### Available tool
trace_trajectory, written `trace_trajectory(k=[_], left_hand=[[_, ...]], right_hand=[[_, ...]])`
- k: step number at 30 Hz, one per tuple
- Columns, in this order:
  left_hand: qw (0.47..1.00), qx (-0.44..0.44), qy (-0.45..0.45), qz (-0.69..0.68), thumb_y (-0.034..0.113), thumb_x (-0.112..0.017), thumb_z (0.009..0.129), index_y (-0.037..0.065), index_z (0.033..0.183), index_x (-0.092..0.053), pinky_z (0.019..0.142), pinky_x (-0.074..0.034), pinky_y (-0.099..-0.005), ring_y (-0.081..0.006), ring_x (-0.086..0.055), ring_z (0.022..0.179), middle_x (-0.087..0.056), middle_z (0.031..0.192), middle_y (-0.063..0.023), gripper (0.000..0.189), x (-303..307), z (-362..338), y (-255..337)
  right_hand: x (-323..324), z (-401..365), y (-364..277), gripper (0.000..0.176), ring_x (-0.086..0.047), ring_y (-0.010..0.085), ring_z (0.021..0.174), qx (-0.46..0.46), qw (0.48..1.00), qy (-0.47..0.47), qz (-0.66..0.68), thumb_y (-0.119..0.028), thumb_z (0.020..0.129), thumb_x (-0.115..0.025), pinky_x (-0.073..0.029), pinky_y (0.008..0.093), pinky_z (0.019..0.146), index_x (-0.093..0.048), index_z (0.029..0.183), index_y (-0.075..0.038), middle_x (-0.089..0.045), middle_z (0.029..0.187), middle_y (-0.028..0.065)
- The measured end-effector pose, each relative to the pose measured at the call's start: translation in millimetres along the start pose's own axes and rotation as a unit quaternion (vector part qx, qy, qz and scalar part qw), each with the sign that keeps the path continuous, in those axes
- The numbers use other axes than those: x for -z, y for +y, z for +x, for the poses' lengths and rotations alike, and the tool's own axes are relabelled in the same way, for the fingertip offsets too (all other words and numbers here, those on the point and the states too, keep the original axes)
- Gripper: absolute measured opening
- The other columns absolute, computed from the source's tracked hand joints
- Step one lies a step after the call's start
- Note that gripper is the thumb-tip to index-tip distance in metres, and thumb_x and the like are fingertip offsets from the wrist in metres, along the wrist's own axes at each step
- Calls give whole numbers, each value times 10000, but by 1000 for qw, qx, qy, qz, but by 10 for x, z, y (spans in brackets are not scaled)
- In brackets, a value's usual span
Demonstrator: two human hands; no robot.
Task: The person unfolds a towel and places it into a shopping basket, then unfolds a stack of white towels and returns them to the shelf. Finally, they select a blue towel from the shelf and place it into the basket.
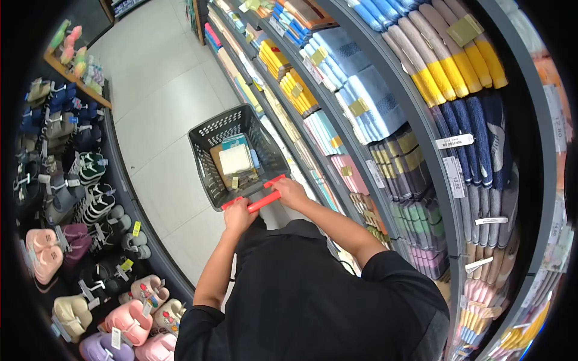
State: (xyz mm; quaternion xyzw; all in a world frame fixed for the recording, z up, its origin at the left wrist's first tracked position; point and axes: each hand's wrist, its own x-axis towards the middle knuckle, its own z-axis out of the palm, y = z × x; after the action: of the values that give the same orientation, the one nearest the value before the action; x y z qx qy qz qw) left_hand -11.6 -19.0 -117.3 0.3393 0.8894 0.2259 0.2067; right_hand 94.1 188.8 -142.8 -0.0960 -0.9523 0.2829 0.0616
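A dark grey shopping basket cart (205, 153) with perforated walls stands in front of my body, tilted in the view. My left hand (239, 215) is wrapped round the left part of its red handle (265, 201). Closed on the right part of the same handle is my right hand (289, 192). Inside the basket lie a folded cream cloth (235, 160), a teal packet (233, 141) partly under it, a light blue item at its right and a brown flat piece at its left. Smaller items near the handle are hard to make out.
Shelves of folded towels (370, 102) run along the right side, close to my right arm. At the left a rack (150, 240) holds slippers and sandals (129, 322). A tiled floor aisle (153, 90) stretches ahead between them.
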Motion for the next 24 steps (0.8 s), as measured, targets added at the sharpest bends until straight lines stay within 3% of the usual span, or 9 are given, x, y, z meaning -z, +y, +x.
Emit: trace_trajectory(k=[4, 7, 12, 15, 19, 24], left_hand=[[1000, 7, -25, 14, 392, -714, 758, 122, 836, -698, 683, -540, -451, -315, -690, 774, -702, 795, -123, 281, 134, 415, -128], [999, 35, -31, 23, 403, -710, 756, 133, 852, -705, 685, -541, -456, -318, -693, 775, -709, 809, -125, 287, 262, 676, -216], [998, 54, -17, 4, 430, -700, 754, 135, 877, -714, 683, -546, -467, -346, -697, 771, -710, 801, -156, 320, 449, 1126, -292], [998, 56, -12, 3, 439, -692, 760, 139, 887, -715, 683, -548, -470, -355, -696, 768, -709, 803, -163, 327, 510, 1359, -377], [998, 61, -6, 13, 420, -702, 757, 141, 869, -713, 704, -550, -468, -342, -697, 767, -710, 790, -151, 302, 590, 1592, -427], [997, 78, -15, 12, 416, -691, 764, 132, 863, -709, 710, -548, -471, -351, -694, 773, -708, 797, -160, 301, 758, 1861, -521]], right_hand=[[1, 399, -15, 162, -634, 302, 938, -61, 998, 2, 0, -48, 759, -660, -509, 444, 784, -659, 900, -127, -647, 905, 80], [-66, 766, 75, 143, -636, 313, 907, -32, 999, 23, -12, -55, 769, -653, -516, 452, 769, -656, 886, -136, -634, 868, 85], [-19, 1340, 143, 81, -658, 321, 893, -69, 997, 3, -35, -85, 801, -644, -526, 449, 756, -660, 873, -121, -658, 903, 94], [41, 1685, 176, 87, -660, 314, 880, -30, 994, -31, -101, -99, 793, -658, -513, 454, 759, -663, 878, -116, -662, 883, 97], [46, 1987, -27, 139, -667, 281, 871, 104, 977, -65, -175, -172, 744, -704, -496, 450, 781, -660, 851, -94, -677, 861, 88], [-111, 2510, -38, 142, -702, 284, 748, 94, 953, -189, -216, -256, 756, -666, -548, 431, 643, -693, 810, -127, -708, 807, 84]])
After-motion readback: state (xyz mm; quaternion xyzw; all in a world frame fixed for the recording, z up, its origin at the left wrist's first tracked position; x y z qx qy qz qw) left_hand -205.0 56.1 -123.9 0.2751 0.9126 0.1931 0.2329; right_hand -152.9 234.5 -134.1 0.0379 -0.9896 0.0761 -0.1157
